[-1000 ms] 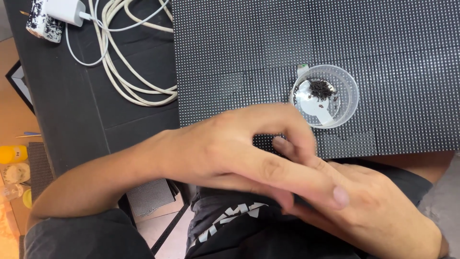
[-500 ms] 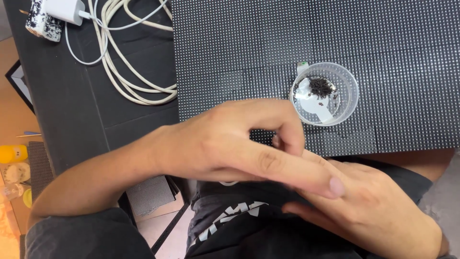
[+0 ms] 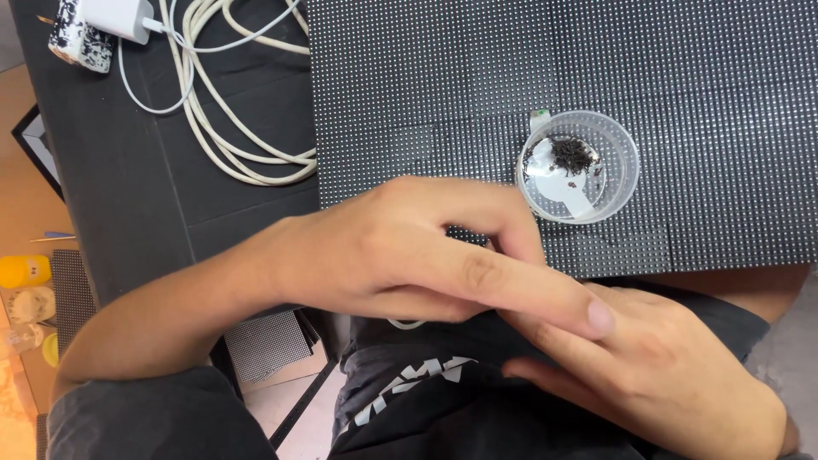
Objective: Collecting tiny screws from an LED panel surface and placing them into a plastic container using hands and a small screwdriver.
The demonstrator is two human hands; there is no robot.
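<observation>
**Two hands meet at the near edge of a dotted panel**

The left hand [image 3: 400, 247] lies across the middle of the view, fingers curled loosely and the index finger stretched out to the right, its tip resting on the back of the right hand [image 3: 656, 366]. The right hand sits lower and to the right, over the dark clothing in the lap, fingers pointing left under the left hand. Where the two overlap, the fingertips are hidden, so I cannot tell whether either hand has hold of anything (something small may be pinched there).

Just beyond the left hand's knuckles lies a large black panel [image 3: 477, 85] covered in a fine grid of pale dots; the hand overlaps its near edge. On that panel, up and to the right of the left hand, stands a small clear plastic cup [image 3: 626, 149] with a heap of tiny dark bits in it.

Further away to the left of the left hand, a coil of white cable [image 3: 226, 128] lies on the dark table [image 3: 111, 187], leading to a white charger [image 3: 115, 17].
</observation>
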